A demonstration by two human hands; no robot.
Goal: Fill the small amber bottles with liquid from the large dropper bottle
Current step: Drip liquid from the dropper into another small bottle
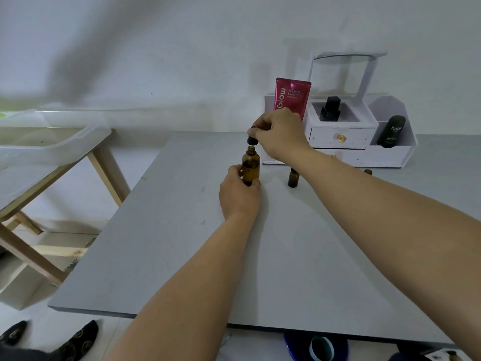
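head view: the large dropper bottle (pixel 250 166) stands upright at centre frame on the grey surface (pixel 182 243), neck open. the left hand (pixel 239 191) grips its lower body. the right hand (pixel 279 134) pinches the black dropper cap (pixel 252 140) just above the neck. one small amber bottle (pixel 293 178) stands near, to the right, its top partly hidden by the right forearm. behind, upper right, a white organizer (pixel 364 142) holds a pink tube (pixel 292 97) and a black bottle (pixel 391 131). a clear bin (pixel 52 136) sits far left.
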